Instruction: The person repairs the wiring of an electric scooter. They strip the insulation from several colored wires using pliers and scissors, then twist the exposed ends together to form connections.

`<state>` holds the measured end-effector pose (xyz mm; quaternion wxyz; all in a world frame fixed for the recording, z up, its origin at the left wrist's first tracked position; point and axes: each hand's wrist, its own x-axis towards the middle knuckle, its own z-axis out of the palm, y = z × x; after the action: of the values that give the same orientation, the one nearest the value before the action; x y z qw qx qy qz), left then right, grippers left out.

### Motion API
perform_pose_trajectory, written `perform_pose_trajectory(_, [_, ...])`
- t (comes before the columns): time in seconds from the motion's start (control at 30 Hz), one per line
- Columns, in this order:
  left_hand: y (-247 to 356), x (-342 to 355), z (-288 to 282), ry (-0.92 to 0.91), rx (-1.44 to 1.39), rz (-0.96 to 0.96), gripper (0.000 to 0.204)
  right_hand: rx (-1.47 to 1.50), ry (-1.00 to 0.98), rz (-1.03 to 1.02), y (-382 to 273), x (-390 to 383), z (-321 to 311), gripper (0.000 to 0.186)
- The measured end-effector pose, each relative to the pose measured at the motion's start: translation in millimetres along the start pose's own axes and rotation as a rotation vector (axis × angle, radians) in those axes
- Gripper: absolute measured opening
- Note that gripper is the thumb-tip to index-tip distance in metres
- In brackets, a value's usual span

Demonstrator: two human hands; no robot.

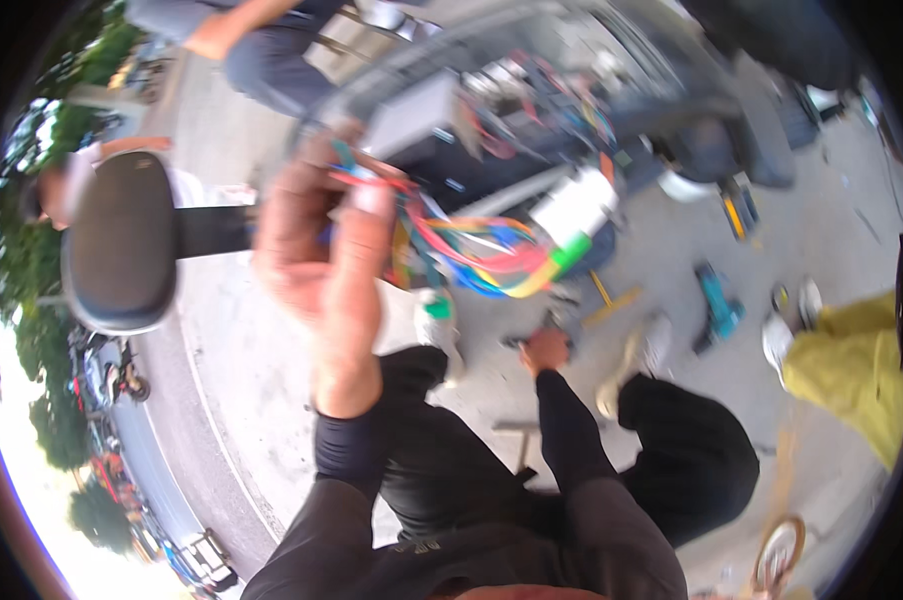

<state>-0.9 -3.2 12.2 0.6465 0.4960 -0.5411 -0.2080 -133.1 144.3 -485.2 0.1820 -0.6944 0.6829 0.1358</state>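
Observation:
Raised in front of me, my left hand pinches the end of a loose bundle of coloured wires, with a red strand at the fingertips. The wires loop to the right, red, blue, yellow and white, toward a white plastic connector. Green tape wraps part of the bundle. Lower down, between my knees, my right hand is closed around a dark hand tool; its exact kind is blurred. Behind the wires is an opened vehicle front with more wiring and a silver-grey box.
A black mirror on a stalk juts out at left. A teal power drill lies on the concrete floor; a tape roll is at lower right. People are at upper left and by the yellow-green trousers. Parked motorbikes line the road.

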Motion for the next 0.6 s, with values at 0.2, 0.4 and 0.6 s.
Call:
perform_pose_trajectory(0.2, [-17,10,2,-0.114,0.044,0.077,0.047,0.367,0.016,0.292,1,13,10,0.058])
perform_pose_trajectory(0.4, [-19,11,11,-0.179,-0.045,0.146,0.041,0.849,-0.451,0.234,75,-5,27,0.025])
perform_pose_trajectory(0.6, [-21,12,3,-0.179,-0.173,0.157,0.040,1.516,-0.474,0.222,75,-65,-144,0.021])
